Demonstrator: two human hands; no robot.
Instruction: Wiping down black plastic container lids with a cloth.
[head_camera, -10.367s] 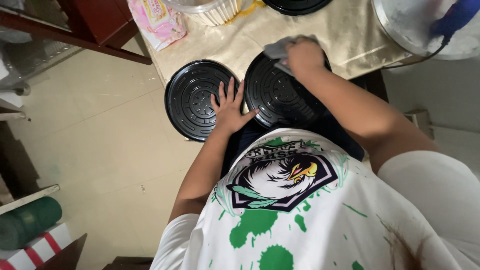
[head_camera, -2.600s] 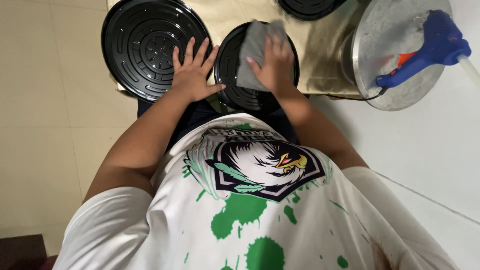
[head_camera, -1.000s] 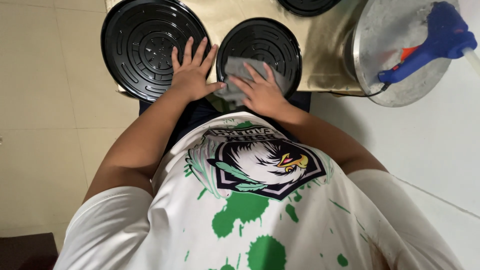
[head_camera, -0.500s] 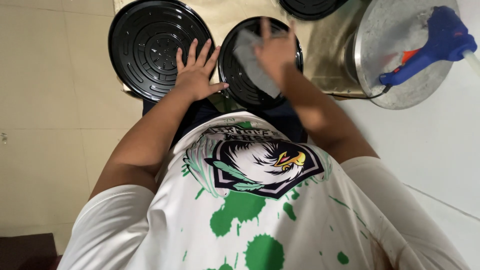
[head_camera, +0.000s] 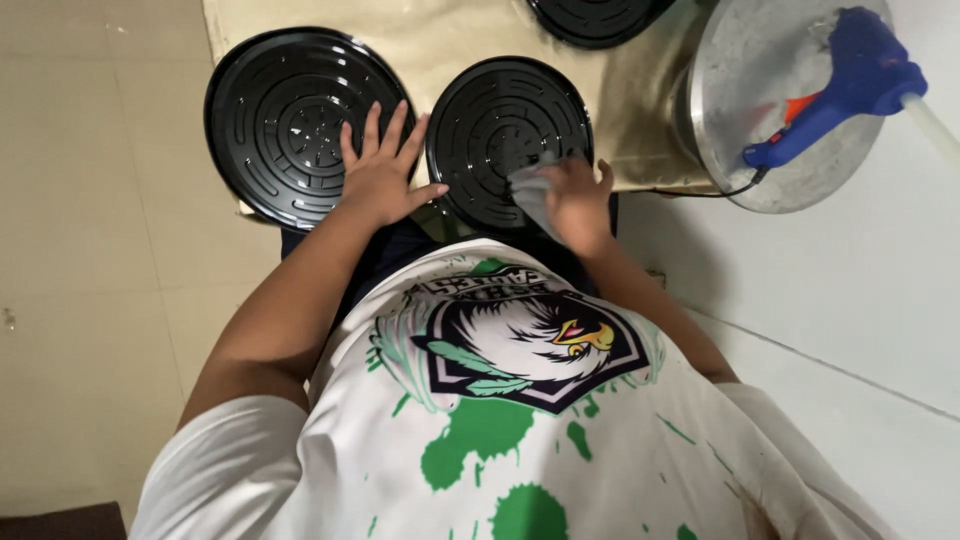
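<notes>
Tabletop (head_camera: 640, 130), tan covering, over pale floor tiles.

Change: right hand (head_camera: 578, 200) with grey cloth (head_camera: 530, 192) has come back from the far side of the near disc (head_camera: 508, 135) to its near right edge within half a second; judged a wiping stroke across the ribbed face, repeated.

Right hand: fingers curled, bunching the cloth, pressing it on the disc rim.

Left hand (head_camera: 383, 178): flat, fingers spread, on the edge of the larger disc (head_camera: 300, 120), unmoved.

Also: third disc (head_camera: 595, 15) at top; metal lid (head_camera: 770, 110) with blue glue gun (head_camera: 850, 85), right.
</notes>
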